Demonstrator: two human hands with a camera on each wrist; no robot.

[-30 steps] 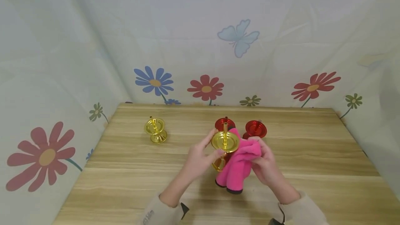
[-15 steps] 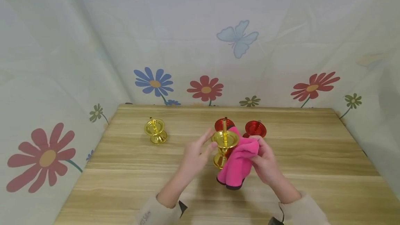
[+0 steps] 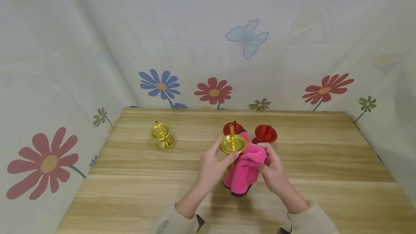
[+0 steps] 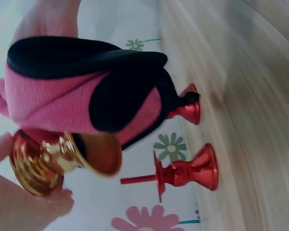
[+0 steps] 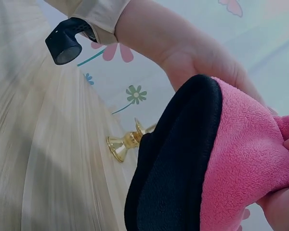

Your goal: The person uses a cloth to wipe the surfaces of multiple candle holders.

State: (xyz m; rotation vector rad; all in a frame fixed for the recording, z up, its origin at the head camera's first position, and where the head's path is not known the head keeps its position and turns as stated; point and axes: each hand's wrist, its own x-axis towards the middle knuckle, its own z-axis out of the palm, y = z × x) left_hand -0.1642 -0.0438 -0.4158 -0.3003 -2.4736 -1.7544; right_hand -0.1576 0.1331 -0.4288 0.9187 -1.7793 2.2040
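A gold candle holder (image 3: 233, 143), with a dish, an upright spike and a flared foot, is held above the table by my left hand (image 3: 211, 163), thumb and fingers at the rim of its dish. My right hand (image 3: 274, 169) pinches a pink cloth (image 3: 243, 170) with black edging and a black underside, bunched against the holder's right side. In the left wrist view the cloth (image 4: 53, 96) lies along the gold holder's stem and foot (image 4: 98, 154). The cloth hides part of the foot in the head view.
Behind the hands stand two red candle holders, one (image 3: 232, 128) partly covered by the gold dish, the other (image 3: 265, 133) to its right. Another gold candle holder (image 3: 161, 135) stands at the back left of the wooden table (image 3: 136, 190). A flowered curtain (image 3: 182, 39) surrounds the back and sides.
My left fingers loosened from the dish rim half a second ago and now grip it again, the thumb in front. The holder and the cloth have shifted slightly left.
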